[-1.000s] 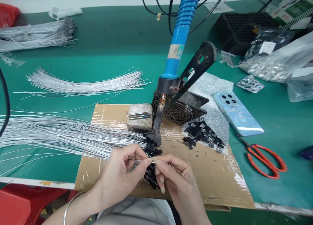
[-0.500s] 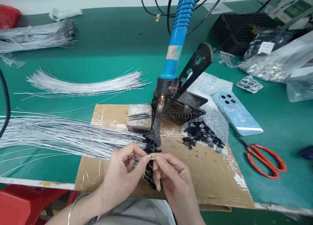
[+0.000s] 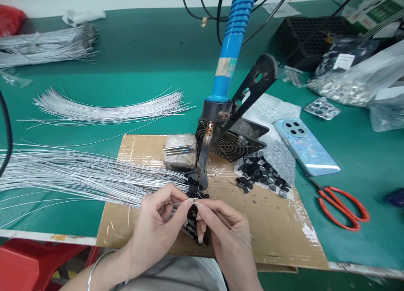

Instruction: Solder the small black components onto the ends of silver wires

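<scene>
The left hand (image 3: 162,223) and right hand (image 3: 232,245) pinch a thin wire (image 3: 234,229) between nearly meeting fingertips, above the black pieces (image 3: 192,217) ending the wire bundle (image 3: 91,175); a loosened pinch could drop it among them. Half a second ago, the right fingertips sat slightly farther from the left.

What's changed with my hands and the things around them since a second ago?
The right hand has shifted slightly left, its fingertips now closer to those of the left hand. Both still pinch a thin wire; nothing visibly let go. The scissors, phone and black pieces stayed put.
</scene>
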A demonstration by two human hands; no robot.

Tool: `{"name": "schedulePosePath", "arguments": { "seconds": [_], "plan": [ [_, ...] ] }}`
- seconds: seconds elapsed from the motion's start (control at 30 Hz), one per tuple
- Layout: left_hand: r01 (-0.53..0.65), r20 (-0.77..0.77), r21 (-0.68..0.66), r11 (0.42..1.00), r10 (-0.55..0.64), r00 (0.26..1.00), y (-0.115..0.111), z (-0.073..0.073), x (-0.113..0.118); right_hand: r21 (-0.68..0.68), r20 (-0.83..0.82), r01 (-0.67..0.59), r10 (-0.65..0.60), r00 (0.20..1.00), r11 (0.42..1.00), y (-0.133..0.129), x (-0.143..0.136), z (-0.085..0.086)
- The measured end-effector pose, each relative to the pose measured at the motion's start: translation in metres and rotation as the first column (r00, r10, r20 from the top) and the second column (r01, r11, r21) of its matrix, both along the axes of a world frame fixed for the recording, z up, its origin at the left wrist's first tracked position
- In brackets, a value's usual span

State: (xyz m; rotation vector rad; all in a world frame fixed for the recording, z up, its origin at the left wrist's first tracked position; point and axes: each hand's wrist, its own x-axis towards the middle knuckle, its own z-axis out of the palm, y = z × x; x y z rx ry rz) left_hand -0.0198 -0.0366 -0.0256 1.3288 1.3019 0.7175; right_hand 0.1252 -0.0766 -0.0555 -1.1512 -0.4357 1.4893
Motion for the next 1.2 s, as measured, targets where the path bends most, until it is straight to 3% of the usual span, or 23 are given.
{"name": "schedulePosePath", "arguments": {
  "seconds": [0.3,0.6,0.93,1.2],
  "plan": [
    [0.023,-0.055,0.1,0.995,-0.017,0.998,-0.002,-0.004,-0.001,-0.062,-0.002,0.032,-0.032,0.999,0.998,0.003,-0.001,0.011],
    [0.072,-0.131,0.307,0.949,-0.033,0.991,-0.001,0.0,0.0,-0.047,-0.032,-0.055,0.054,0.998,0.997,0.004,0.009,0.006],
    [0.132,-0.179,0.342,0.931,-0.073,0.981,0.0,0.002,-0.001,-0.12,-0.039,-0.137,0.134,0.99,0.983,0.008,0.018,0.014],
    [0.084,-0.179,0.347,0.934,-0.022,0.984,-0.003,-0.002,0.002,0.006,-0.085,-0.095,0.095,0.992,0.995,0.002,0.013,-0.004]
  ]
}}
